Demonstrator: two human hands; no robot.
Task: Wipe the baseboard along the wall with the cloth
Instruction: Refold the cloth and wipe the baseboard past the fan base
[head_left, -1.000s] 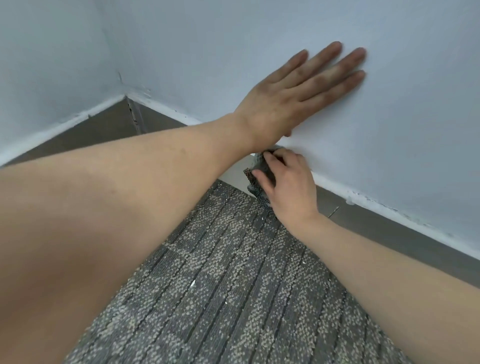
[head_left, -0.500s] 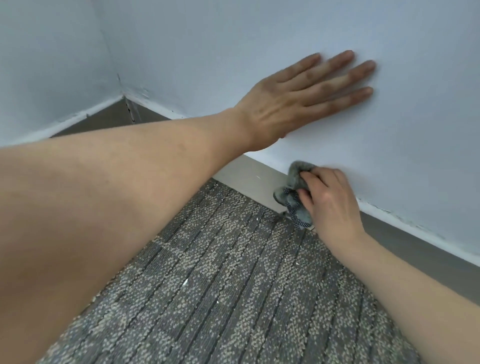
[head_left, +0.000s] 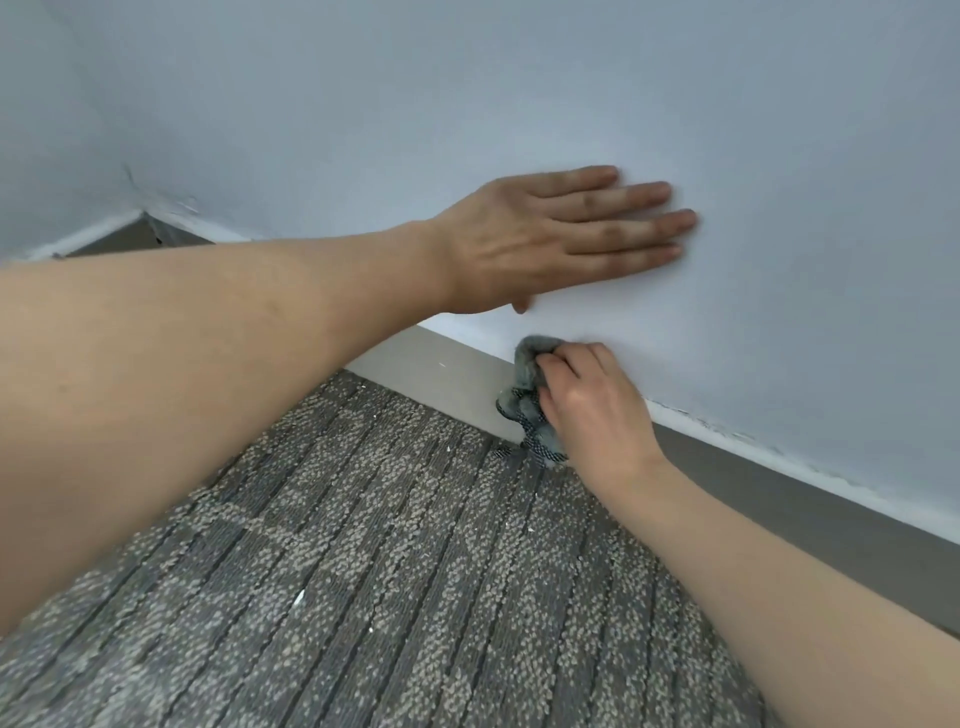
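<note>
Rightward along the baseboard (head_left: 779, 493) slid the upright cloth (head_left: 527, 410), right fingers (head_left: 563, 364) gripping it.

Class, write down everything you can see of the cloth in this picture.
The cloth is small and grey-blue and looks soft and fuzzy, with a dark checked trim at its lower end. It is bunched into a wad, not spread flat. The right hand grips it, fingers curled over it, and holds it against the grey baseboard. Its top reaches the line where the baseboard meets the wall; its lower tip reaches the carpet. Part of it is hidden under the hand.
</note>
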